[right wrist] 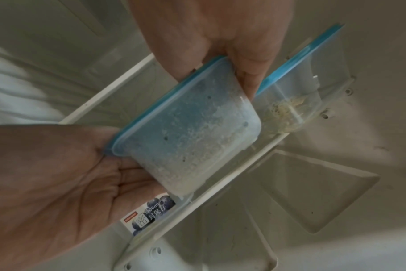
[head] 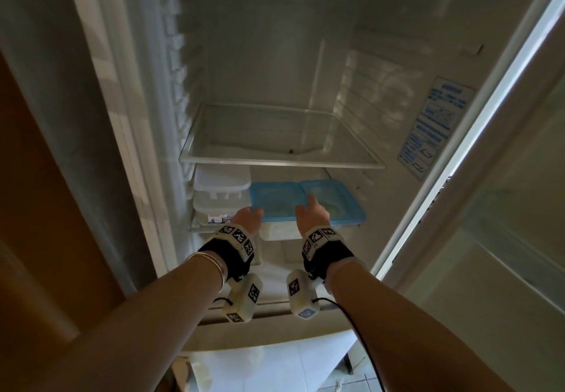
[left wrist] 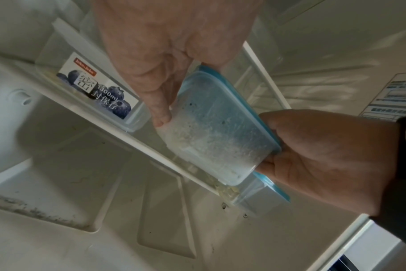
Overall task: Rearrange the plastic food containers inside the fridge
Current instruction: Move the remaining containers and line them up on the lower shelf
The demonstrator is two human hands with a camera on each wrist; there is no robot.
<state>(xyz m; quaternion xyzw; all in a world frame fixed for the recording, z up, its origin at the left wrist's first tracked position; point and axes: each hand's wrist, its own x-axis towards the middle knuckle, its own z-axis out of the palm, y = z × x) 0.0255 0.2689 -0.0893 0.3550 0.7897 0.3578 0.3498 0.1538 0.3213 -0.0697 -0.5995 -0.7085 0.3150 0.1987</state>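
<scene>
- Our left hand (head: pixel 249 217) and our right hand (head: pixel 312 214) hold one frosty box with a blue lid (head: pixel 276 200) between them, fingers curled round its two ends.
- This box sits at the front edge of the lower shelf (left wrist: pixel 151 152) in the fridge.
- A second box with a blue lid (head: pixel 333 199) stands just beside it on the right.
- On the left, two white boxes (head: pixel 221 191) are stacked, the lower one with a blueberry label (left wrist: pixel 97 89).
- The glass shelf (head: pixel 275 135) is above them.
</scene>
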